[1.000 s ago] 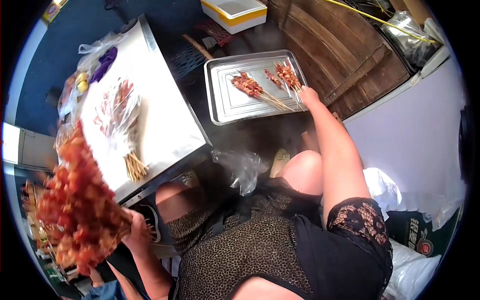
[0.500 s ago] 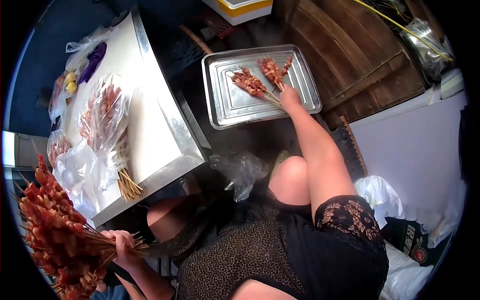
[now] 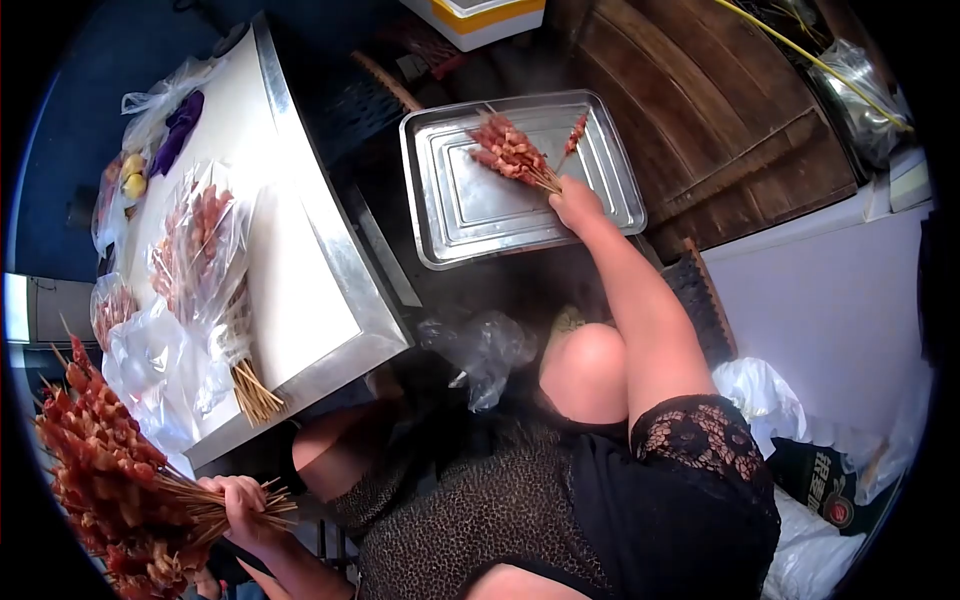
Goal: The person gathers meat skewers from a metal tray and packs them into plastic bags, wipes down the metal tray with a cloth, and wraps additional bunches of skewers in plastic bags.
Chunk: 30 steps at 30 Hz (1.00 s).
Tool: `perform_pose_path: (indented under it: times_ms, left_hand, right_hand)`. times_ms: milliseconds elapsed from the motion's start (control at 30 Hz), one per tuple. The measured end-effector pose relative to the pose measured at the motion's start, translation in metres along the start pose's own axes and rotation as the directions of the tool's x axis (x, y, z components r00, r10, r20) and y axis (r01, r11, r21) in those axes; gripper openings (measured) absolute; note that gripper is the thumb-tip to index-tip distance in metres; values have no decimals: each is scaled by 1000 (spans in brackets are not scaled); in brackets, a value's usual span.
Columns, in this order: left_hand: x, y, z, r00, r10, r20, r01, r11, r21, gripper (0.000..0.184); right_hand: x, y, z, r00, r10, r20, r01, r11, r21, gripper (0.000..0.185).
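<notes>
My left hand is closed around the sticks of a large bundle of meat skewers at the lower left. Over the metal tray, my right hand grips the stick ends of a smaller bunch of skewers, whose meat points to the upper left. One separate skewer lies in the tray just beyond my right hand. Skewers in a clear plastic bag rest on the white table, their bare sticks poking out toward me.
The metal-edged white table stands at the left, with a purple cloth and yellow fruit in a bag. A white and yellow box is beyond the tray. Wooden boards lie at the right. A plastic bag hangs near my knees.
My right hand has gathered the tray's two groups of skewers into one bunch, leaving one skewer apart. My left hand has moved down and left with its bundle.
</notes>
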<state>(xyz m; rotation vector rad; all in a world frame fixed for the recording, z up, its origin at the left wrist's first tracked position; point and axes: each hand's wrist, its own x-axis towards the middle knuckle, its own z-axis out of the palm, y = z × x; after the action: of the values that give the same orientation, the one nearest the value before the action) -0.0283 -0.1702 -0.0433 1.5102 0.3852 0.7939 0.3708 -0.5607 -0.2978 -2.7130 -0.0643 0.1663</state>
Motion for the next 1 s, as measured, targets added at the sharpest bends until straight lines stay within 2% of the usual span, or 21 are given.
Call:
perform_pose_path:
  times_ms: [33,100,133,200,267,333,400,467,600,667,700,733,800,867,900,933,1000]
  left_hand:
    - [1,1,1,1000,10,-6,-11,1000,-6,23]
    - [2,1,0,1000,18,-19,-18,1000,-2,23]
    - [3,1,0,1000,16,-22,-16,1000,2,23]
    - [3,1,-1,999,2,-37,-4,999,-37,22]
    - [3,3,0,999,4,-40,-6,999,-34,22]
    - [0,4,0,999,-2,-36,1,999,-33,21]
    - [-3,4,-2,998,-23,-63,25,999,23,21]
    - [-7,3,-4,995,-28,-92,28,1000,-9,21]
    - [-15,-2,-16,998,-54,29,54,999,-3,24]
    - [-20,-8,-19,994,-76,84,77,997,-1,24]
    - [-24,-13,-20,991,-91,95,91,996,5,24]
    - [-28,-15,-15,988,-118,101,119,993,-6,25]
    - [-35,-18,1,981,-173,86,177,983,-48,26]
    - [-35,-24,8,963,-215,160,224,974,-36,26]
    - [-31,-22,22,971,-198,130,207,977,-58,25]
    - [-27,-19,38,978,-181,102,190,979,-80,25]
    - [-6,-16,59,961,-139,238,175,975,-137,25]
  right_hand:
    - [5,-5,-2,1000,-1,2,1,1000,0,35]
    - [16,-16,-6,980,193,-52,-190,980,62,40]
    - [24,-16,-5,980,192,-47,-189,980,62,40]
    - [42,-17,-6,948,316,38,-316,949,7,42]
    - [53,-8,8,954,299,37,-299,954,5,37]
    - [62,-3,20,893,432,123,-444,891,94,32]
    - [64,1,26,902,417,112,-424,904,51,31]
    - [60,-6,23,941,335,50,-332,941,-67,31]
    - [30,-27,5,961,277,-13,-277,960,32,29]
    - [20,-27,12,972,218,89,-231,954,191,29]
    - [9,-29,12,982,174,77,-185,968,171,36]
    - [10,-28,18,970,195,144,-222,954,202,46]
    - [8,-27,13,958,154,242,-145,988,-54,51]
    - [6,-23,7,931,178,318,-184,983,-8,51]
    - [9,-22,4,906,187,379,-220,975,44,51]
    - [9,-18,3,907,192,375,-225,973,46,51]
    - [10,-3,8,976,206,65,-213,969,123,45]
